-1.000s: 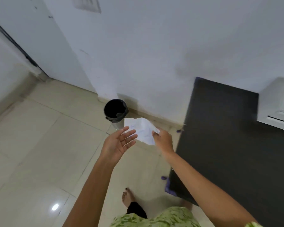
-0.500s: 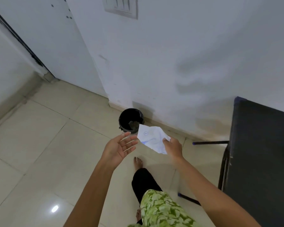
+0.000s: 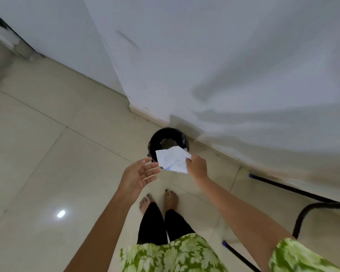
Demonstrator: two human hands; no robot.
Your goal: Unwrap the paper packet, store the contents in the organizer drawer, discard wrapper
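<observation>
My right hand (image 3: 197,167) pinches a crumpled white paper wrapper (image 3: 172,159) by its right edge. The wrapper hangs just above the near rim of a small black bin (image 3: 168,139) lined with a black bag, which stands on the floor against the white wall. My left hand (image 3: 136,174) is open, palm up, fingers spread, just left of and below the wrapper, not touching it. The organizer drawer is out of view.
Beige floor tiles (image 3: 47,154) spread to the left. My bare feet (image 3: 159,199) stand just short of the bin. Black metal table legs (image 3: 302,195) reach in from the right. A white wall corner (image 3: 129,107) juts out left of the bin.
I have stepped closer to the bin. The wrapper in my right hand now hangs over the bin's rim, and the black table top has left the view.
</observation>
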